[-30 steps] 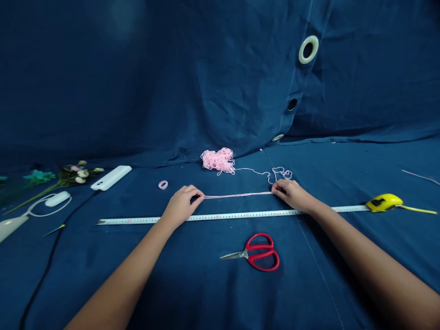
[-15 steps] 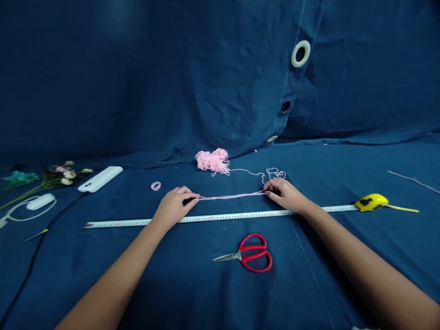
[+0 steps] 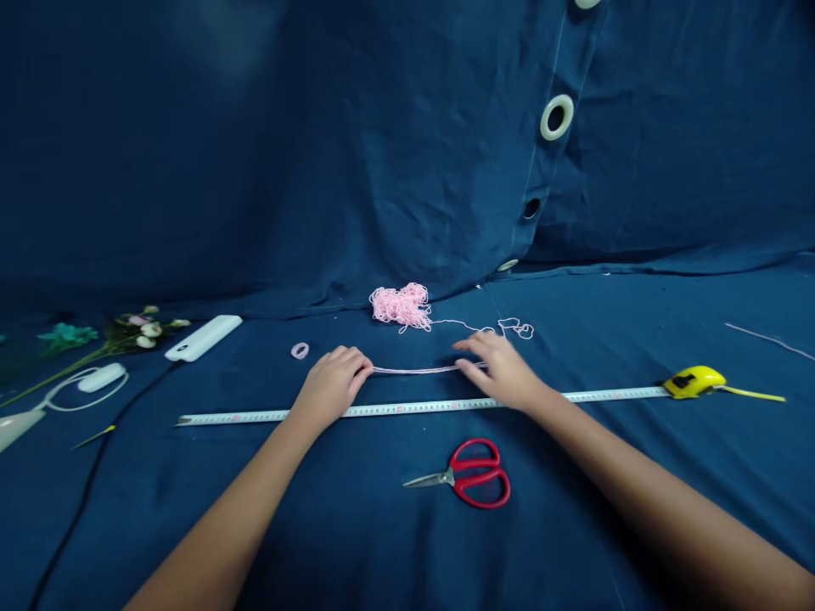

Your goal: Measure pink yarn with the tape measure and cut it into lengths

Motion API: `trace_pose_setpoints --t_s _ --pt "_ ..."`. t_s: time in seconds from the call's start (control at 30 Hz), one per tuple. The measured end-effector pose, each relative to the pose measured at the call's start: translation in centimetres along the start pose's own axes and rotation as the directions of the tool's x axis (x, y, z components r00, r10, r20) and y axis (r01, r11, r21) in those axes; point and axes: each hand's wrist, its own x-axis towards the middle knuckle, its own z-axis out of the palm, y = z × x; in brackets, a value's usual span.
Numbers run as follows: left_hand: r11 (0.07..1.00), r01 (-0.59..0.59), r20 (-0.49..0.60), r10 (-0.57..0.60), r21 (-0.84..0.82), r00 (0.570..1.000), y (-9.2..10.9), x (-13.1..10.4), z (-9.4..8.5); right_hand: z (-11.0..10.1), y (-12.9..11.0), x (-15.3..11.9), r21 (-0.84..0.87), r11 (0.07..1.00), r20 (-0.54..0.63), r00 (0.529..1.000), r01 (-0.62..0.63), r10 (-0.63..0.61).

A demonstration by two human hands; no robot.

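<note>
Pink yarn strands (image 3: 413, 371) run in a nearly straight line between my hands, just behind the extended tape measure (image 3: 420, 407). My left hand (image 3: 334, 383) pinches their left end, fingers closed. Over the right part of the strands, my right hand (image 3: 500, 367) has its thumb and fingers apart, the palm above the yarn. A tangled heap of pink yarn (image 3: 401, 306) lies farther back, with a thread trailing right to small loops (image 3: 519, 328) behind my right hand. Red-handled scissors (image 3: 464, 475) lie in front of the tape, blades pointing left.
The yellow tape case (image 3: 694, 382) is at the right. At the left are a white device (image 3: 204, 338) with a black cable, artificial flowers (image 3: 146, 331) and a white cord. A small pink ring (image 3: 300, 350) lies behind my left hand. A blue curtain (image 3: 407, 153) hangs behind.
My right hand has moved left along the strands and its fingers have opened from their pinch. My left hand still holds the left end. The whole view has shifted slightly.
</note>
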Motion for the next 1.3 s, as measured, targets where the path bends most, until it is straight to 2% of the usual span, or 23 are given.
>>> trace_pose_setpoints --t_s 0.1,0.17,0.23,0.3,0.4,0.53,0.63,0.73,0.87,1.07,1.2,1.3 --pt "0.999 -0.039 -0.017 0.039 -0.027 0.999 0.7 0.0 -0.8 3.2 -4.5 3.1 0.174 0.984 0.123 0.991 0.028 -0.050" --pt "0.997 -0.054 -0.016 0.054 -0.053 0.998 1.1 -0.1 -1.2 5.3 -6.3 5.2 0.291 0.957 0.213 0.974 0.012 -0.077" --pt "0.995 -0.057 -0.008 0.057 -0.077 0.998 1.3 -0.3 -1.3 6.7 -6.8 6.6 0.345 0.938 0.280 0.956 -0.017 -0.085" --pt "0.995 -0.047 -0.003 0.047 -0.093 0.999 1.1 -0.4 -1.3 7.1 -6.2 7.1 0.380 0.924 0.323 0.943 -0.053 -0.079" --pt "0.996 -0.024 -0.013 0.023 -0.089 1.000 0.2 -0.5 -1.2 6.3 -4.1 6.3 0.484 0.861 0.366 0.930 -0.157 -0.036" --pt "0.997 0.011 -0.043 -0.014 -0.082 0.999 -1.2 -0.6 -1.0 3.2 -1.3 4.2 0.709 0.570 0.486 0.874 -0.414 0.031" --pt "0.997 0.042 -0.067 -0.047 -0.068 0.997 -2.2 -0.7 -0.6 0.7 -0.3 2.9 0.736 0.394 0.585 0.810 -0.550 0.038" --pt "0.996 0.073 -0.080 -0.077 -0.050 0.994 -2.9 -0.8 -0.1 -0.7 -0.2 2.1 0.728 0.272 0.658 0.753 -0.630 -0.016" --pt "0.989 0.139 -0.070 -0.142 -0.041 0.987 -4.0 -0.9 0.5 -0.6 -0.8 1.7 0.718 0.190 0.692 0.716 -0.669 -0.091" --pt "0.971 0.241 -0.097 -0.240 0.002 0.966 -5.2 -1.1 0.6 0.5 -1.7 1.2 0.743 0.070 0.667 0.726 -0.666 -0.169" --pt "0.964 0.264 -0.105 -0.262 0.012 0.959 -5.4 -1.2 0.6 1.1 -2.0 0.7 0.731 0.053 0.676 0.711 -0.681 -0.194" --pt "0.961 0.274 -0.117 -0.270 0.023 0.956 -5.6 -1.2 0.5 1.5 -2.2 0.5 0.704 0.072 0.703 0.680 -0.706 -0.208"
